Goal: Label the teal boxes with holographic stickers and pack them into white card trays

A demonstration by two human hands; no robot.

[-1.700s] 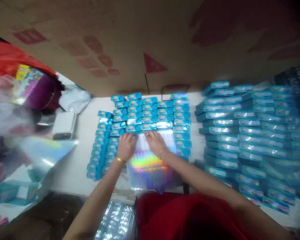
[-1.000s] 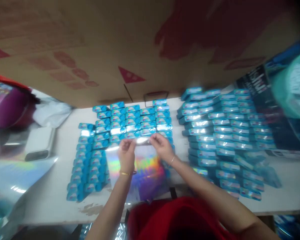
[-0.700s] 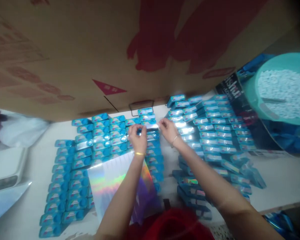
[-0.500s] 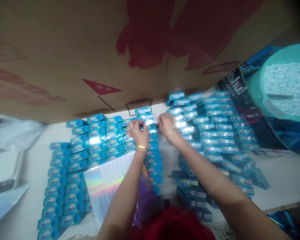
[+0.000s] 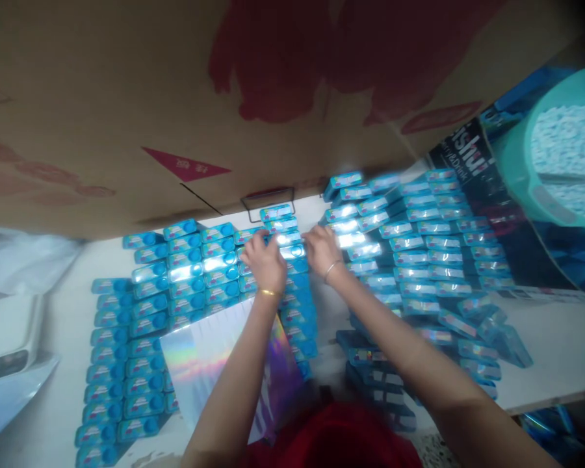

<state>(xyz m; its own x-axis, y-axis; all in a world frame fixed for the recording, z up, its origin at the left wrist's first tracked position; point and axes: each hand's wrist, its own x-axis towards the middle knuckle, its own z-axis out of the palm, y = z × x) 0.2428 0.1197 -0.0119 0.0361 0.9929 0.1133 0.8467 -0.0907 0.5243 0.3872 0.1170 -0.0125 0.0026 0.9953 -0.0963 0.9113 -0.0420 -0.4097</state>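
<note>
My left hand (image 5: 266,265), with a gold bangle at the wrist, has its fingers bent together over the top of a column of small blue plastic boxes (image 5: 281,225). Thumb and forefinger are close to a glossy box top, and whatever they pinch is too blurred to make out. Just to the right, my right hand (image 5: 322,251), wearing a silver bangle, has its fingertips pressed together near the end of the same box. Its curled fingers hide what is in them. Below my left forearm, a sheet of shiny rainbow-silver stickers or film (image 5: 207,348) lies over the boxes.
More blue boxes stand in rows at left (image 5: 143,383) and right (image 5: 426,260). A large cardboard carton (image 5: 102,117) walls off the back. At right is a teal bowl (image 5: 521,175) of pale pellets with a scoop. A white device (image 5: 10,325) sits at far left.
Both hands stay at the same column of boxes, with small finger movements; the left fingers reach slightly farther left. The whole view has shifted a little.
</note>
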